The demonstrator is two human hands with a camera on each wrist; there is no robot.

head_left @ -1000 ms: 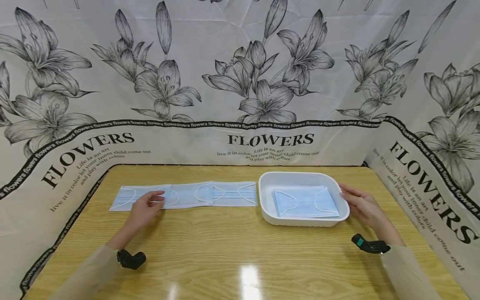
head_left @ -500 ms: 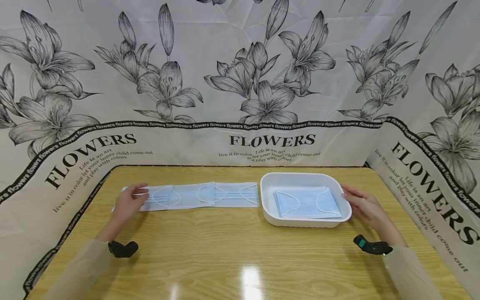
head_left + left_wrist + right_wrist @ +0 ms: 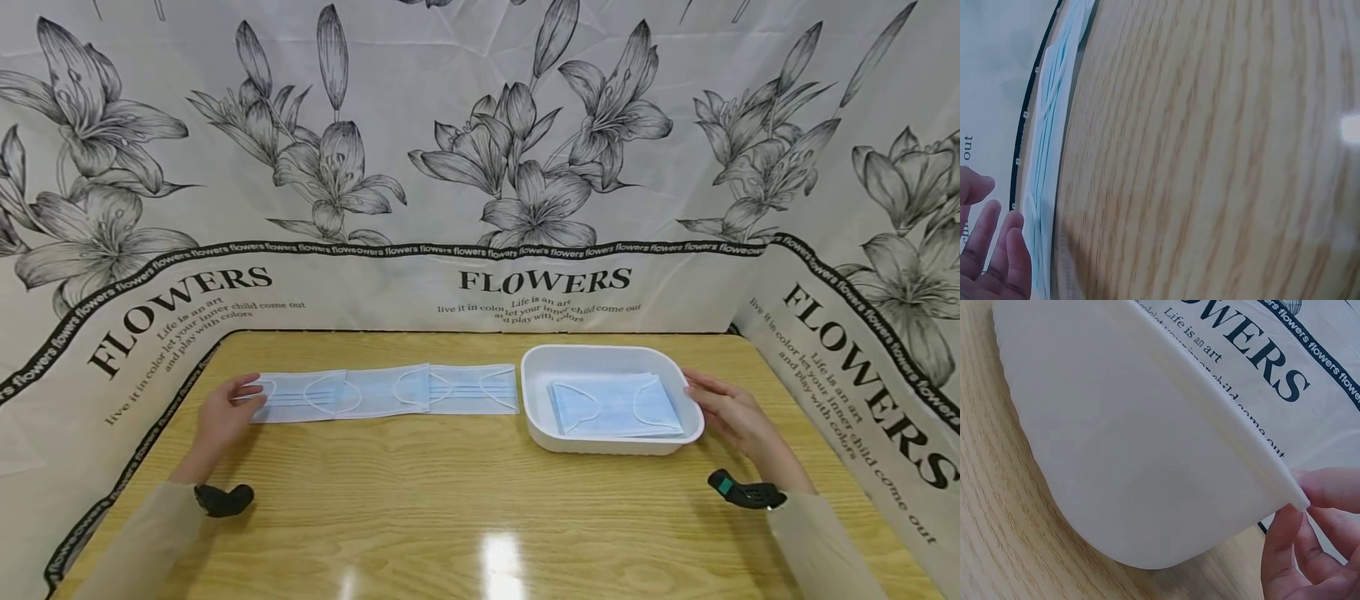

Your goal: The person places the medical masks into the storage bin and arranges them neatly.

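Three pale blue face masks lie in an overlapping row: the left mask [image 3: 296, 397], the middle mask [image 3: 384, 393] and the right mask [image 3: 472, 388]. My left hand [image 3: 222, 421] is at the left end of the row, its fingers relaxed and over the left mask's edge. In the left wrist view the thumb [image 3: 975, 186] stands apart from the fingers, with nothing pinched. To the right is a white plastic tub [image 3: 607, 445] with a small stack of face masks [image 3: 615, 404] inside. My right hand [image 3: 738, 421] pinches the tub's rim at its right end.
The wooden table [image 3: 420, 508] stretches toward me in front of the masks and tub. A white curtain [image 3: 375, 292] with printed flowers stands behind it and along both sides. Black bands [image 3: 225, 500] circle both wrists.
My left hand has moved left along the row, from the overlap of the left and middle masks to the left mask's outer end. The right hand keeps its hold on the tub.
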